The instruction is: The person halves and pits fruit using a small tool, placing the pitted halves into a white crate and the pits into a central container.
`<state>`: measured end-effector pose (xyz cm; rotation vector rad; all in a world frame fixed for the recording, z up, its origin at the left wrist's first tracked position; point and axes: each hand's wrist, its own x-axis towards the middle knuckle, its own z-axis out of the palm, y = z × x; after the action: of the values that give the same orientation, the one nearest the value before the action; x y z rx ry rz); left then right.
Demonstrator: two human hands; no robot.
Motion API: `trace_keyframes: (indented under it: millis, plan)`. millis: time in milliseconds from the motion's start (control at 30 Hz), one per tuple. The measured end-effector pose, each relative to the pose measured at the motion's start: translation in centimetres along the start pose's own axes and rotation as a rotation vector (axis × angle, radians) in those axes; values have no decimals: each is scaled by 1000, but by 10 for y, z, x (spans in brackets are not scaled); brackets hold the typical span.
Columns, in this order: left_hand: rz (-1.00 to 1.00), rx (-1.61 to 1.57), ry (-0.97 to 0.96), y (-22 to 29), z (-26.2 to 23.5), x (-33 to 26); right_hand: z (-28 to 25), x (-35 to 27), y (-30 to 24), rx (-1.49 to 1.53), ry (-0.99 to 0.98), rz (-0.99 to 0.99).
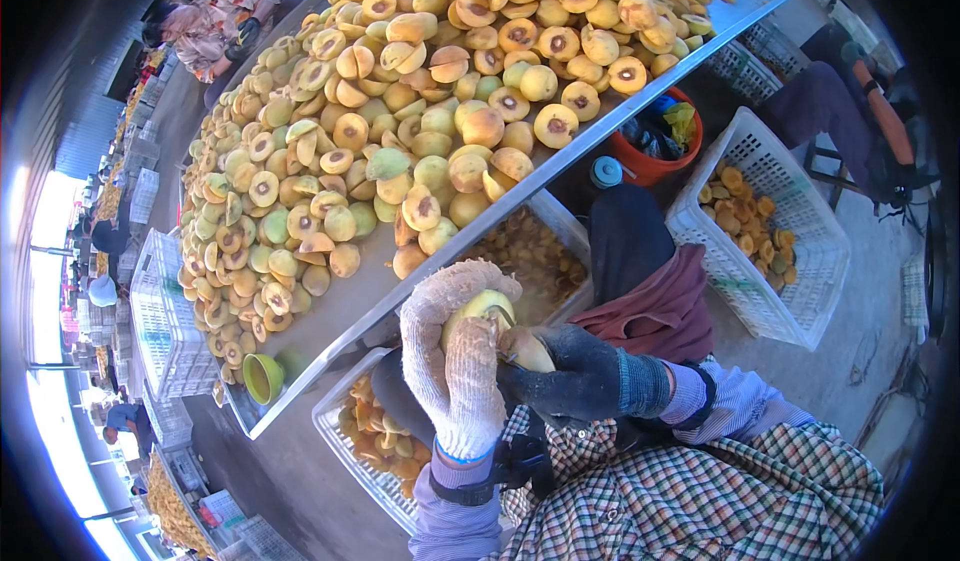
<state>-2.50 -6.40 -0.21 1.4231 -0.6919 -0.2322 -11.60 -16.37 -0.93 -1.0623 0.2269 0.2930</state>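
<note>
My left hand [455,366], in a white knit glove, is closed around a yellow-green peach [480,309] held just below the table's metal edge [560,166]. My right hand [565,373], in a dark glove, presses against the peach from the right and grips a small tan object [526,349]; I cannot tell whether it is a tool or a piece of fruit. Both hands touch at the fruit. Below them are my checked shirt and purple sleeves.
A long metal table [330,316] carries a big heap of halved and whole peaches [420,111]. White crates [800,291] [335,431] hold peach pieces. A red bucket [655,166], a green cup [262,376] and a seated person [850,111] are nearby.
</note>
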Motion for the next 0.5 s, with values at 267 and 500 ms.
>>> trace_keyframes:
  millis: [267,500]
  plan:
    - [418,396,-63,-6,2,8,-16,-1,9,167,-131,-32]
    - [28,251,-179,1,-3,14,-22,1,9,240,-171,76]
